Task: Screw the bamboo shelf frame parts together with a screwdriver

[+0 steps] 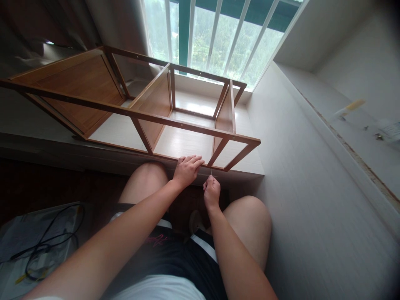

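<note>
A brown wooden shelf frame [175,123] lies on its side on the pale ledge in front of me, with solid panels set between its long rails. My left hand [188,168] grips the near lower rail, its fingers laid over the edge. Just right of it and slightly lower, my right hand [212,189] is closed in a pinch. From its fingertips a thin metal rod [211,171], which looks like a hex key, points up to the rail near the right-hand crosspiece. The rod's lower part is hidden in the fingers.
A barred window [215,37] is behind the frame, with a curtain [125,25] to its left. A pale wall panel [306,175] closes the right side. At lower left, a dark cable [46,246] lies on a clear-looking box [12,283].
</note>
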Action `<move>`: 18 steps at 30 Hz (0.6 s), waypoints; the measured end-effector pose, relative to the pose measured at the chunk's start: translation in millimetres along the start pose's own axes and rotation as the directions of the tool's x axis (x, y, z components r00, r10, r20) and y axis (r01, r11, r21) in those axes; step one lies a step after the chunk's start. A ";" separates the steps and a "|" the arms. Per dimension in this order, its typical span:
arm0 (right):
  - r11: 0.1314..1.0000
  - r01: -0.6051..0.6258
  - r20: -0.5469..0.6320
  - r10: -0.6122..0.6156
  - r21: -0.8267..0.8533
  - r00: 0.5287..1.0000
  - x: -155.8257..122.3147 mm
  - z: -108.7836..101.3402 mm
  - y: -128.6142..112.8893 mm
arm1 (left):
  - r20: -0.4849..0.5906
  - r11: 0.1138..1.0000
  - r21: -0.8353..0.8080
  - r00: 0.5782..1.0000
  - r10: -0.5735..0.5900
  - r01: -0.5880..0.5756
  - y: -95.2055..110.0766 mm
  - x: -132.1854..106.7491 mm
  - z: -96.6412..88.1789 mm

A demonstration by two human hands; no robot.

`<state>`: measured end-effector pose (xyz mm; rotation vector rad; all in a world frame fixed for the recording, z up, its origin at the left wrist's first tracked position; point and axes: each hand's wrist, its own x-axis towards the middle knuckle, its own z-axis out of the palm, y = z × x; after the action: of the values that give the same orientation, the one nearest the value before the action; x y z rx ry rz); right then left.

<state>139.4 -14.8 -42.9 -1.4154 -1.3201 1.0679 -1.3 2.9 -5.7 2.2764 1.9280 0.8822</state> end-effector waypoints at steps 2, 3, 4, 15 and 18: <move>0.997 0.012 0.002 -0.012 -0.074 1.000 -0.1 -1.6 -0.9 | -0.003 1.000 0.000 1.000 0.002 -0.002 -0.2 -0.1 0.4; 0.993 0.021 -0.002 -0.022 -0.120 1.000 0.0 -2.5 -1.3 | -0.003 1.000 -0.002 1.000 0.003 -0.003 -0.2 0.0 0.4; 0.984 0.033 -0.009 -0.035 -0.178 0.999 0.2 -3.5 -1.8 | -0.004 1.000 -0.002 1.000 0.005 -0.005 -0.2 0.0 0.4; 0.981 0.032 -0.003 -0.033 -0.193 0.999 4.1 -4.7 -2.2 | -0.005 1.000 -0.002 1.000 0.003 -0.003 0.1 0.0 0.1; 0.974 -0.092 0.057 0.082 0.205 0.995 2.5 1.4 -2.8 | -0.005 1.000 0.003 1.000 0.004 -0.004 0.3 0.1 0.5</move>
<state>137.5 -12.1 -40.6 -1.3074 -1.1521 1.2666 -0.8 3.1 -6.0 2.2831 1.9284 0.8869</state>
